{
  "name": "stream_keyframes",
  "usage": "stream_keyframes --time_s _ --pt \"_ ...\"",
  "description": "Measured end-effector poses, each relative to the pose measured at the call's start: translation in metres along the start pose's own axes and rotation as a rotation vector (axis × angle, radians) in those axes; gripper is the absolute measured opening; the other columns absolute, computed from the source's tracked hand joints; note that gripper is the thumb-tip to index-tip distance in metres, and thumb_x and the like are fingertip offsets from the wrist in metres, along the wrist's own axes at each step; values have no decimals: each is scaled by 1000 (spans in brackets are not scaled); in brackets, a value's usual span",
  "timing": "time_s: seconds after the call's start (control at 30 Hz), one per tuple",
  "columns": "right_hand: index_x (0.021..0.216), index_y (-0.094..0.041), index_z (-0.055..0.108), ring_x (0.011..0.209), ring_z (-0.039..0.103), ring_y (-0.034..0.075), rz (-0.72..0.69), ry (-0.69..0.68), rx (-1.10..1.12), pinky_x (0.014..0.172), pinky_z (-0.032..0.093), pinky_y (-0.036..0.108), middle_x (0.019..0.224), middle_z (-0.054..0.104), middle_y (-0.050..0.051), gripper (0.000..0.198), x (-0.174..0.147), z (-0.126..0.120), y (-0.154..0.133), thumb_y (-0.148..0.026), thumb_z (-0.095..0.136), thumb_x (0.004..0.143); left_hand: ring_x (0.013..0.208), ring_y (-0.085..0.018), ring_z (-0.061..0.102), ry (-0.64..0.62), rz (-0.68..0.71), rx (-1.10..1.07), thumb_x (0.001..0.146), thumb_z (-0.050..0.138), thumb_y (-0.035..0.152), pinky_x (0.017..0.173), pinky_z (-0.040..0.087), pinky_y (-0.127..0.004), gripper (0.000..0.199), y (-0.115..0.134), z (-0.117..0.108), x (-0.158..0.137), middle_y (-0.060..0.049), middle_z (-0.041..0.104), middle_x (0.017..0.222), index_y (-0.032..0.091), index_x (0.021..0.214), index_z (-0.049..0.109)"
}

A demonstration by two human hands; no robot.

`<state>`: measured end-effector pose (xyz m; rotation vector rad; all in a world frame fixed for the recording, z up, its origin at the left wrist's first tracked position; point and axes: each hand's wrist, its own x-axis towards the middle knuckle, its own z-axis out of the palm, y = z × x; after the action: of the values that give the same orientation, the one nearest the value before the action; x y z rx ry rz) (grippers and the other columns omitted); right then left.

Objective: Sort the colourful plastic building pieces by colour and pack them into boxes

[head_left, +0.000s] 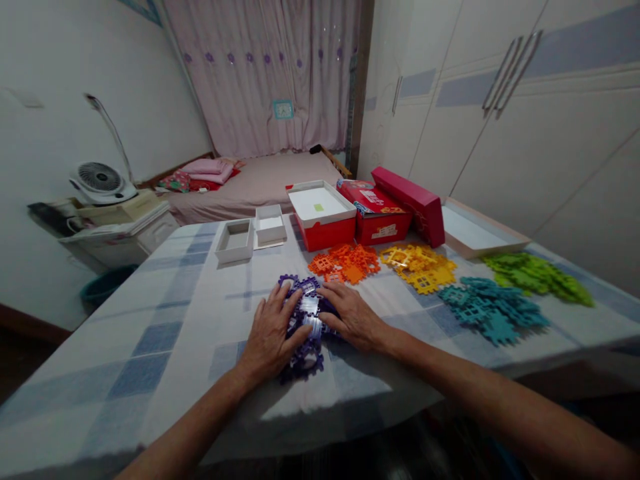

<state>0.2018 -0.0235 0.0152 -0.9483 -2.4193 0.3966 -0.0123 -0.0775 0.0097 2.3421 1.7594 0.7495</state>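
Purple toothed pieces (pixel 309 307) lie heaped on the bench (pixel 185 347) between the left hand (pixel 273 327), spread open on them, and the right hand (pixel 354 315), open with fingers bent over them; uneven pressure could make the pile slide apart. Bare cloth (pixel 200 287) leaves room leftward, the bench's near edge is close, and orange pieces (pixel 345 262) sit just beyond, rightward.

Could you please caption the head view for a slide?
Left hand and right hand on purple notched pieces; to the right, orange pile, yellow pile, teal pile and green pile.
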Motion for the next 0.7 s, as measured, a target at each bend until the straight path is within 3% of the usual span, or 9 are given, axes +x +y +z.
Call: stream_keyframes --time_s 0.13,0.27,0.4,0.5,0.7 --pt "138 -17 46 132 39 26 -33 -18 -65 110 32 46 142 45 15 54 24 6 -1 -48 45 94 141 -28 30 56 -89 -53 93 33 52 115 23 -51 54 -27 -6 43 -12 43 147 19 133 52" --pt "137 -17 47 129 41 27 -41 -74 -107 108 34 46 139 47 15 56 38 17 1 -52 42 94 132 -26 44 10 -127 -160 94 24 50 115 25 -46 59 -51 -2 79 -15 57 134 12 123 59" --pt "127 -15 55 118 49 24 -88 -67 -101 103 38 42 125 59 13 46 40 20 5 -46 44 95 123 -23 54 -10 -135 -281 93 25 53 109 38 -40 57 -45 4 76 -10 63 127 16 120 60" --pt "118 -15 60 108 54 21 -88 -35 -91 97 40 37 113 64 10 39 39 19 6 -43 44 96 119 -22 57 -26 -88 -338 92 33 53 108 39 -38 51 -35 5 66 -7 66 122 19 114 64" --pt "108 -16 64 99 55 20 -97 -1 -145 91 40 35 103 66 8 37 38 18 5 -45 44 96 108 -22 62 -42 -134 -376 91 32 55 101 44 -37 52 -32 -4 65 -5 70 110 21 105 68"
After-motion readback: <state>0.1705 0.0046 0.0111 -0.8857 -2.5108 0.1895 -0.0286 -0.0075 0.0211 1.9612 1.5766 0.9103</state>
